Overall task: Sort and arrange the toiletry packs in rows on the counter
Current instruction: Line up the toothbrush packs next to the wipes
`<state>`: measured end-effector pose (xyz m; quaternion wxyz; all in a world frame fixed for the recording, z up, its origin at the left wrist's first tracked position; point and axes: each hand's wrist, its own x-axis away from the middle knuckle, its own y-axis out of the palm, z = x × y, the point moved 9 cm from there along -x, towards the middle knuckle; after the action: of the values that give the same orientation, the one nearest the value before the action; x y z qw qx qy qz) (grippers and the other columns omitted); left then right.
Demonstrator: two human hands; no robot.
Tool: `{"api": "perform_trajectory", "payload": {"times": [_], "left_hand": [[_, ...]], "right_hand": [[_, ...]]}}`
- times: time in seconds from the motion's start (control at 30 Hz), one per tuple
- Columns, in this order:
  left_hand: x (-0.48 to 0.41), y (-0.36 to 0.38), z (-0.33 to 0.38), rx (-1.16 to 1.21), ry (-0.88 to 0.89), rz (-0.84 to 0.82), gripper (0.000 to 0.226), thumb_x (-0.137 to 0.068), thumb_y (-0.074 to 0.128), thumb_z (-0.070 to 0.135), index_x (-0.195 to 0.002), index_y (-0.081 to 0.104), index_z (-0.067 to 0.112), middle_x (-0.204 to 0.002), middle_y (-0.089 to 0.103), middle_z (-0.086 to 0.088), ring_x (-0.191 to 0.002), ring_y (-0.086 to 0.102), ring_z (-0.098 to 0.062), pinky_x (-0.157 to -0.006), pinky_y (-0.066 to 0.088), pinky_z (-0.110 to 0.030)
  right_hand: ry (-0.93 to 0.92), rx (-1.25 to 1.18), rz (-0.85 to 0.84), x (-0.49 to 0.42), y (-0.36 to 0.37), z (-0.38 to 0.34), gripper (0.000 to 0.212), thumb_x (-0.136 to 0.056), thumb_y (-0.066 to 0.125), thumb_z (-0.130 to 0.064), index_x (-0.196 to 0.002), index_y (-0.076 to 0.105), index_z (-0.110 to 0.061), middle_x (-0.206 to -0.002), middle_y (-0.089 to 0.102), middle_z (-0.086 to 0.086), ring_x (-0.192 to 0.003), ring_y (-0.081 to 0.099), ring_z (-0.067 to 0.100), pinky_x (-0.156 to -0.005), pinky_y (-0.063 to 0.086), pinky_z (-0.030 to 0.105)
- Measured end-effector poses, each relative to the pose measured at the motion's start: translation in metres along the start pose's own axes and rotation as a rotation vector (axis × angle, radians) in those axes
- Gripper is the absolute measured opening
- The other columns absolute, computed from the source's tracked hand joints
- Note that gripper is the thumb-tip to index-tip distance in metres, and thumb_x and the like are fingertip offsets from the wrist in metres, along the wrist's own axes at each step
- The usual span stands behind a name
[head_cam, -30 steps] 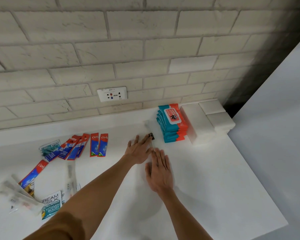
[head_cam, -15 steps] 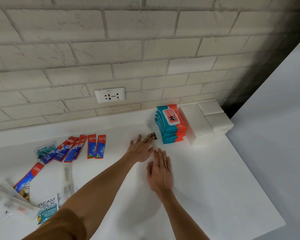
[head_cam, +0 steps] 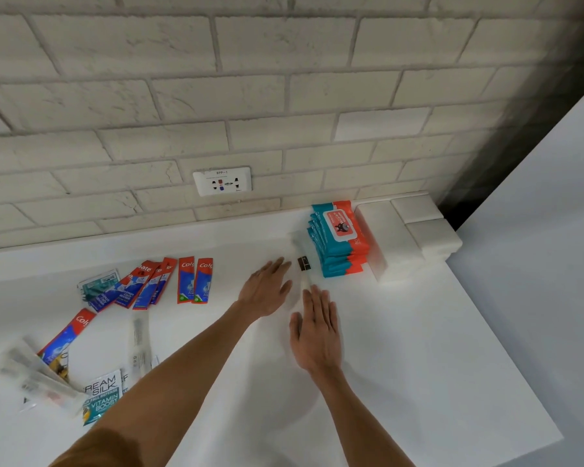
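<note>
L hand [head_cam: 267, 289] lies flat on white counter [head_cam: 402, 348], fingers straight & slightly spread, holding nothing. R hand [head_cam: 315, 328] also flat, fingers straight & together, tips at near end of slim clear-wrapped pack w/ dark label [head_cam: 303, 264]. Pack lies just right of L fingertips. Stack of teal-and-orange wipe packs [head_cam: 338, 237] sits just right of it, beyond R hand. Red-and-blue toothpaste sachets [head_cam: 194, 281] lie left of L hand.

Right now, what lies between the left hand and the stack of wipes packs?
Head view: a slim clear pack with a dark label lies between the left hand and the wipes stack.
</note>
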<state>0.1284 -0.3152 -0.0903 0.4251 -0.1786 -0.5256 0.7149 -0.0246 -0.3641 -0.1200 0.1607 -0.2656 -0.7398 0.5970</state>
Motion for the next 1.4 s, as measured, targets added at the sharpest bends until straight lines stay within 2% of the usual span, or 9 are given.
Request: {"api": "perform_trajectory", "payload": {"times": [0.1, 0.2, 0.33, 0.57, 0.7, 0.83, 1.13, 1.27, 1.4], "left_hand": [[0.028, -0.019, -0.016, 0.096, -0.059, 0.134, 0.052, -0.109, 0.043, 0.038, -0.157, 0.038, 0.021, -0.160, 0.045, -0.003, -0.147, 0.043, -0.024, -0.117, 0.041, -0.043], [0.064, -0.031, -0.033, 0.165, -0.114, 0.210, 0.045, -0.107, 0.048, 0.035, -0.150, 0.048, 0.021, -0.149, 0.057, -0.003, -0.137, 0.054, -0.024, -0.110, 0.049, -0.042], [0.122, -0.035, -0.062, 0.221, -0.176, 0.254, 0.040, -0.106, 0.053, 0.034, -0.144, 0.054, 0.023, -0.144, 0.061, -0.002, -0.133, 0.056, -0.023, -0.106, 0.051, -0.039], [0.228, -0.037, -0.129, 0.264, -0.296, 0.323, 0.031, -0.104, 0.057, 0.028, -0.134, 0.064, 0.024, -0.133, 0.067, -0.001, -0.122, 0.062, -0.022, -0.101, 0.053, -0.039], [0.279, -0.043, -0.168, 0.307, -0.367, 0.349, 0.029, -0.099, 0.061, 0.015, -0.127, 0.068, 0.020, -0.128, 0.069, -0.004, -0.114, 0.064, -0.026, -0.093, 0.054, -0.037], [0.308, -0.049, -0.189, 0.304, -0.359, 0.346, 0.032, -0.097, 0.064, 0.012, -0.127, 0.069, 0.020, -0.124, 0.071, -0.004, -0.105, 0.066, -0.025, -0.086, 0.057, -0.037], [0.350, -0.051, -0.220, 0.366, -0.335, 0.334, 0.032, -0.094, 0.063, 0.008, -0.123, 0.070, 0.020, -0.117, 0.072, 0.001, -0.102, 0.068, -0.022, -0.086, 0.056, -0.034], [0.365, -0.053, -0.230, 0.413, -0.311, 0.338, 0.023, -0.098, 0.063, 0.012, -0.117, 0.072, 0.023, -0.111, 0.074, 0.007, -0.093, 0.067, -0.013, -0.083, 0.055, -0.028], [0.374, -0.057, -0.236, 0.448, -0.293, 0.341, 0.020, -0.099, 0.063, 0.010, -0.110, 0.074, 0.023, -0.103, 0.076, 0.010, -0.090, 0.069, -0.011, -0.084, 0.059, -0.031]], "right_hand": [[0.004, 0.023, -0.018, 0.000, 0.003, 0.001, 0.065, -0.112, 0.019, -0.047, -0.168, 0.019, -0.014, -0.177, 0.013, 0.007, -0.164, 0.004, 0.025, -0.133, 0.016, 0.047], [-0.010, 0.042, -0.015, 0.000, 0.003, -0.001, 0.065, -0.112, 0.021, -0.047, -0.168, 0.019, -0.014, -0.177, 0.012, 0.008, -0.164, 0.004, 0.028, -0.132, 0.016, 0.048], [-0.026, 0.044, 0.028, 0.007, -0.003, -0.007, 0.063, -0.112, 0.029, -0.042, -0.167, 0.024, -0.012, -0.176, 0.014, 0.010, -0.164, 0.005, 0.029, -0.133, 0.015, 0.049], [-0.064, -0.113, 0.098, 0.061, -0.002, -0.063, 0.055, -0.111, 0.040, -0.033, -0.159, 0.042, -0.006, -0.171, 0.029, 0.013, -0.163, 0.017, 0.028, -0.130, 0.025, 0.048], [-0.087, -0.312, 0.143, 0.106, 0.000, -0.132, 0.045, -0.107, 0.048, -0.031, -0.146, 0.059, -0.009, -0.158, 0.053, 0.011, -0.154, 0.040, 0.026, -0.120, 0.043, 0.045], [-0.107, -0.462, 0.065, 0.131, 0.004, -0.196, 0.036, -0.105, 0.055, -0.032, -0.137, 0.062, -0.019, -0.136, 0.068, 0.002, -0.126, 0.064, 0.021, -0.101, 0.057, 0.043], [-0.110, -0.389, -0.155, 0.150, 0.016, -0.291, 0.036, -0.101, 0.060, -0.046, -0.130, 0.058, -0.024, -0.120, 0.064, -0.001, -0.109, 0.062, 0.021, -0.084, 0.060, 0.038], [-0.138, -0.281, -0.185, 0.160, 0.027, -0.314, 0.047, -0.097, 0.070, -0.040, -0.135, 0.056, -0.017, -0.126, 0.060, 0.004, -0.114, 0.058, 0.024, -0.086, 0.060, 0.035], [-0.065, -0.233, -0.183, 0.157, 0.028, -0.317, 0.035, -0.099, 0.066, -0.023, -0.131, 0.060, -0.010, -0.120, 0.063, 0.009, -0.108, 0.066, 0.028, -0.085, 0.060, 0.040]]}}
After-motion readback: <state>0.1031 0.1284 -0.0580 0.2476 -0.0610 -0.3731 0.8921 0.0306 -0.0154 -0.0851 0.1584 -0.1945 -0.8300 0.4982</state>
